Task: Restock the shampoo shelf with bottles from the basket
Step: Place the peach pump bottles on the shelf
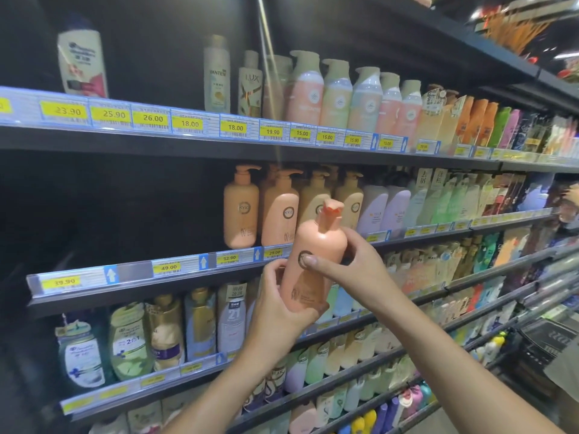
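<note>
Fingers of the left hand curl round the lower body of a peach pump bottle. The right hand grips its shoulder, thumb pressed on the round logo. The bottle is held in the air, tilted a little, just in front of the middle shelf at its front edge. The price tags there read 39.90, 49.00, 32.90 and 29.00. Behind it on that shelf stand matching KYIO bottles. On the upper shelf a Pantene bottle and a LUX bottle stand side by side above tags reading 18.00.
</note>
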Action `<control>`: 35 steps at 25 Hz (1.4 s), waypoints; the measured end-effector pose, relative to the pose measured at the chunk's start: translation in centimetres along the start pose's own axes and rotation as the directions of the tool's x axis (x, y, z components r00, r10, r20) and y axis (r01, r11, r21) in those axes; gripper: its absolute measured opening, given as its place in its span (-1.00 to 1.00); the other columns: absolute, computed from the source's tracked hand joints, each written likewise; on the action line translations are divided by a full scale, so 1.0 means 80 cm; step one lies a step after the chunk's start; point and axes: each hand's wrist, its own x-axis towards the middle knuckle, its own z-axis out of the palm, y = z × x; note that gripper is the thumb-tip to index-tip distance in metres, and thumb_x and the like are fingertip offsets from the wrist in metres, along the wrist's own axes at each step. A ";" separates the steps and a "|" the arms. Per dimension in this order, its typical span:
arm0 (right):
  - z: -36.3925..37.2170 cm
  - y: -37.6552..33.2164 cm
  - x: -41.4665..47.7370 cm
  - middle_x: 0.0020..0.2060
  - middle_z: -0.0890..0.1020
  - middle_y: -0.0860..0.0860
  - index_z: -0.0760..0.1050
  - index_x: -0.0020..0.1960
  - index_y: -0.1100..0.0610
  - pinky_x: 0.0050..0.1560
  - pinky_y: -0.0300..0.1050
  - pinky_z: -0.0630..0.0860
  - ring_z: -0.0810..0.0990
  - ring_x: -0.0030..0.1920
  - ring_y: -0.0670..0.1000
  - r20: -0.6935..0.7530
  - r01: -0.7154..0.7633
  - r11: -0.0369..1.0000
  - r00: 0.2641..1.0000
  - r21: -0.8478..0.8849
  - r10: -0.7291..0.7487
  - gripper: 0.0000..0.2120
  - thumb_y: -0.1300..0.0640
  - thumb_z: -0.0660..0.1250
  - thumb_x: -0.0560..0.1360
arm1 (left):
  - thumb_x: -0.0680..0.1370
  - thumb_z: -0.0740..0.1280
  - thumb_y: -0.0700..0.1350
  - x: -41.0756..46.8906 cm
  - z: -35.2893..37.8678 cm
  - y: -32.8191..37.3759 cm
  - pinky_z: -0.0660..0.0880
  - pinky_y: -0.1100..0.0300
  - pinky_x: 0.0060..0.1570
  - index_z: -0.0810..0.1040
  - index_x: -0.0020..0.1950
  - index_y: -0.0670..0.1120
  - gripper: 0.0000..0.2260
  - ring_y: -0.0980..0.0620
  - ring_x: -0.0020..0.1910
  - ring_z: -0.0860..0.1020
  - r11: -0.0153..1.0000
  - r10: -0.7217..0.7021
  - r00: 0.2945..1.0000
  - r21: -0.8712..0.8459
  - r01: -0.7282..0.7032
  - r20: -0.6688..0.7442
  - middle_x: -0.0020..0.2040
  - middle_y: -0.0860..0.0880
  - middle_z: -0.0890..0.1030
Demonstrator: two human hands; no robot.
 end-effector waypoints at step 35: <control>0.104 0.024 0.159 -0.14 0.65 -0.09 0.43 0.29 -0.34 -0.17 -0.21 0.57 0.64 -0.20 -0.11 0.012 0.279 0.907 0.957 -0.316 -0.291 -0.36 -0.21 0.63 0.30 | 0.43 0.63 0.00 0.187 -0.167 -0.018 0.57 0.27 0.01 0.41 0.36 0.08 -0.41 0.40 -0.05 0.58 0.912 0.029 0.997 0.406 -0.057 0.075 0.07 0.35 0.50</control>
